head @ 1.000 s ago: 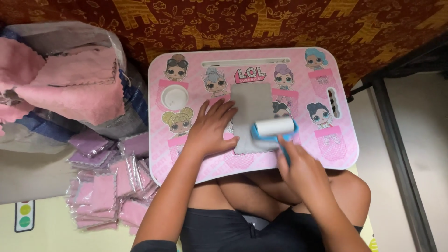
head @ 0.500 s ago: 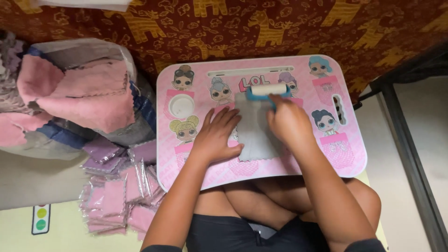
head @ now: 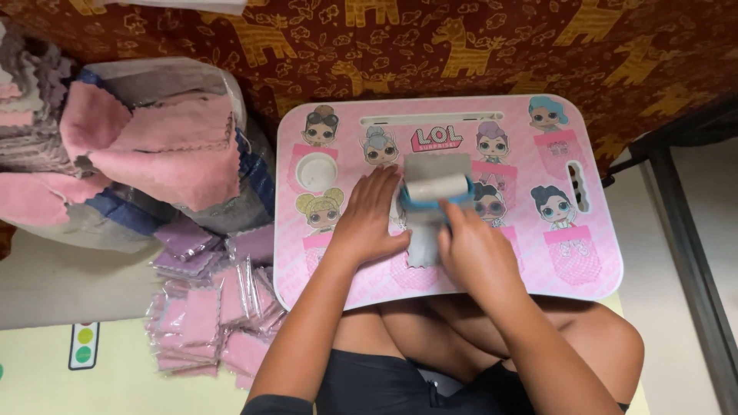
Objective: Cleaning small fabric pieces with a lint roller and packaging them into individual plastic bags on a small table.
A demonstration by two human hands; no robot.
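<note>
A dark red cloth (head: pixel 477 46) printed with golden animal shapes covered the ground at the top, running behind the pink worktop (head: pixel 592 253) with its cartoon doll pictures. To the right a dark metal bar (head: pixel 684 238) crossed a pale grey floor (head: pixel 707 200). On the left a bulging clear bag (head: pixel 146 146) held pink and grey cloths, and flat packets (head: pixel 207 323) of pink and purple cloths lay heaped on a pale yellow mat (head: pixel 38 376). The light was soft and even.

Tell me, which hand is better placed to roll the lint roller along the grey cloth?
The right hand: it already grips the lint roller on the grey cloth. The left hand lies flat beside it.
</note>
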